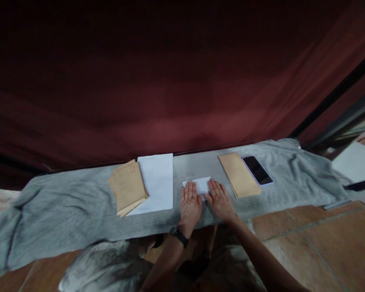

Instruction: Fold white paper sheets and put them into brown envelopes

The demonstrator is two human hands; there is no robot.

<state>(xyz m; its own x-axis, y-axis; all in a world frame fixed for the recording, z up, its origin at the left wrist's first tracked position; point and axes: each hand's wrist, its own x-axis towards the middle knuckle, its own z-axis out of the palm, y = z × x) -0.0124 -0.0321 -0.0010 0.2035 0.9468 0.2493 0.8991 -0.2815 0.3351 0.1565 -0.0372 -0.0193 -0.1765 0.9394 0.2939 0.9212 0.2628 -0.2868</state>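
A small folded sheet of white paper [202, 185] lies on the grey cloth in front of me. My left hand [190, 205] rests flat on its left part, fingers stretched out and pointing away from me. On the right part my right hand [220, 200] presses with its fingers also extended. Both hands cover much of the paper, so its near edge is mostly hidden. To the left is a stack of white paper [158, 182], partly under a pile of brown envelopes [129, 184]. Right of my hands lie more brown envelopes [241, 176].
A phone [258, 170] with a purple edge lies beside the right envelopes. The grey cloth [79, 207] covers a long narrow surface, backed by a dark red curtain-like wall [182, 97]. Tiled floor [328, 239] shows below its front edge.
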